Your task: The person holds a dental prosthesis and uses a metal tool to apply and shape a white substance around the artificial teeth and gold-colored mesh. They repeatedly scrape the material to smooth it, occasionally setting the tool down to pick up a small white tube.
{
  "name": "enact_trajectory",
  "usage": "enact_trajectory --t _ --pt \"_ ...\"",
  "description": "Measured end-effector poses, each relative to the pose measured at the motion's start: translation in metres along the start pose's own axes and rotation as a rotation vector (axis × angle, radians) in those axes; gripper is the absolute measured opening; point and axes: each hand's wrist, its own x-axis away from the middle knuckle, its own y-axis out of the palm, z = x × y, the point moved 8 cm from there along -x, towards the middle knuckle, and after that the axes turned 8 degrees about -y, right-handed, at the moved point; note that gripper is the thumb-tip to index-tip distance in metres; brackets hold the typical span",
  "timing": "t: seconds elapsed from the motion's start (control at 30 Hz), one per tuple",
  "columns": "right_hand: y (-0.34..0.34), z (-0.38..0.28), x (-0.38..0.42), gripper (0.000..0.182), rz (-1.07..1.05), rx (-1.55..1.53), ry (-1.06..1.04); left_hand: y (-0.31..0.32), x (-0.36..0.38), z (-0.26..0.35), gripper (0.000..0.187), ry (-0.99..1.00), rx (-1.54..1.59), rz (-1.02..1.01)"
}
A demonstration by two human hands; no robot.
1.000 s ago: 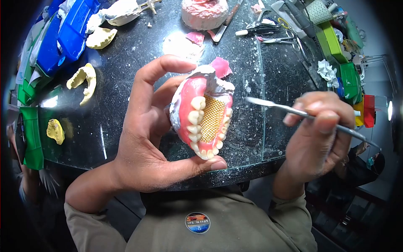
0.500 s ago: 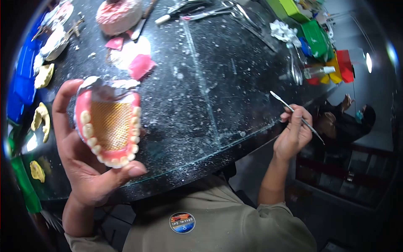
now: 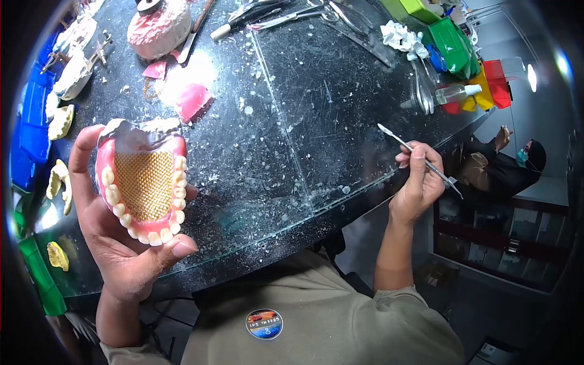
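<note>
I see two things in hand. The denture model is an upper arch: pink gum, a horseshoe row of pale teeth, and a gold mesh plate filling the palate. It sits on a grey-white plaster base whose broken edge shows at the top. It is tilted up so the mesh faces me, held off the desk over its near left edge, with the thumb pressing under the front teeth and fingers wrapped behind. The metal spatula is a thin, straight silver tool with a flat tip. It slants with the tip up and to the left, just past the desk's near right edge, pinched pen-fashion.
</note>
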Motion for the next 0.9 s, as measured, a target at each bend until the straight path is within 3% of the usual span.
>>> enact_trajectory --t 0.6,0.7,0.9 --pt "0.007 -0.001 0.000 0.011 -0.036 -0.017 0.017 0.003 0.001 0.001 0.087 -0.005 0.100 -0.013" --pt "0.006 -0.003 -0.002 0.014 0.042 -0.083 0.086 0.000 0.000 0.000 0.086 0.019 0.101 -0.066" --pt "0.079 -0.071 -0.020 0.022 -0.214 -0.429 -0.099 0.005 -0.005 0.004 0.067 -0.016 0.257 -0.150"
